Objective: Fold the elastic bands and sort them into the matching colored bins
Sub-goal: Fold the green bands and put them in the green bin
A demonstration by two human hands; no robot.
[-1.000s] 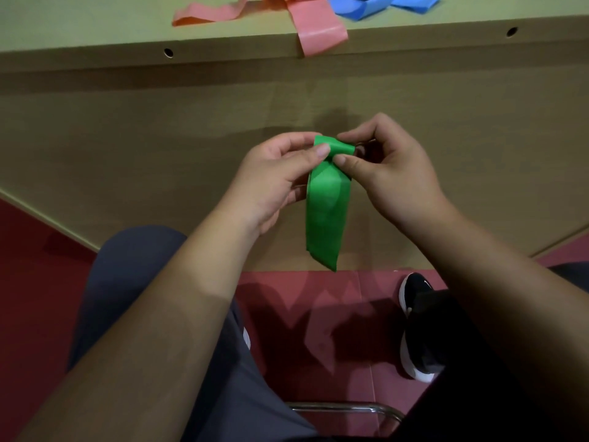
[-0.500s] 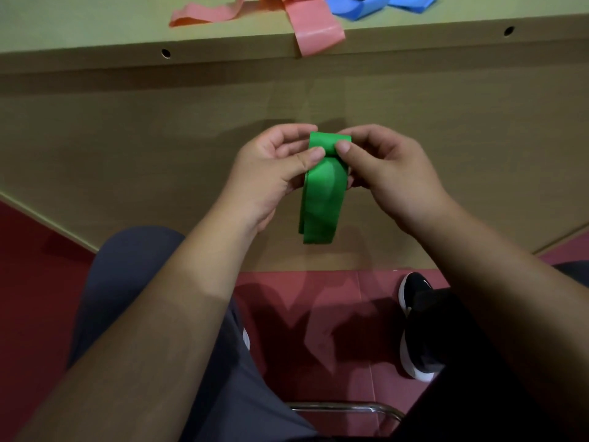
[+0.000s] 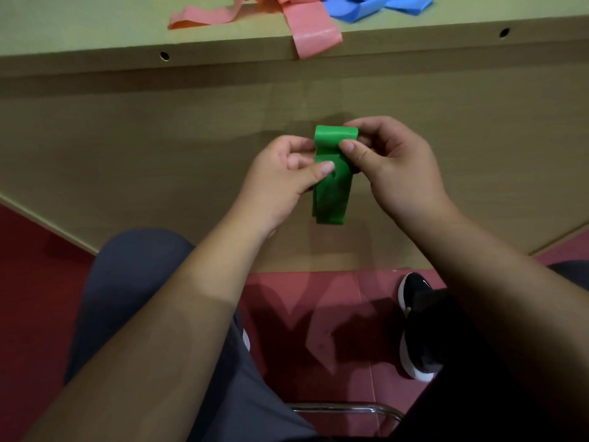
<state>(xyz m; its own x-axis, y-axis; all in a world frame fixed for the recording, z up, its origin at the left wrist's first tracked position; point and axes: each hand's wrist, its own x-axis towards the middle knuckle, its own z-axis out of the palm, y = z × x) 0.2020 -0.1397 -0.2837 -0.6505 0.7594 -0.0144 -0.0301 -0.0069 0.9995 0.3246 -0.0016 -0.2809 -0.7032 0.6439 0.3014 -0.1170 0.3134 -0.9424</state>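
Green elastic band (image 3: 331,186) folded, pinched between both hands' fingers (image 3: 352,149) at its top.

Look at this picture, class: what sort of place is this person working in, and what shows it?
Probably an indoor workroom or classroom: a plain wooden table holding loose pink bands, a red tiled floor, and a metal chair frame.

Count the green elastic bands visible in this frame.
1. The green band hangs folded, pinched between left hand and right hand below the tabletop. On it lie pink bands and blue bands; most of it is out of frame, so others may be hidden.
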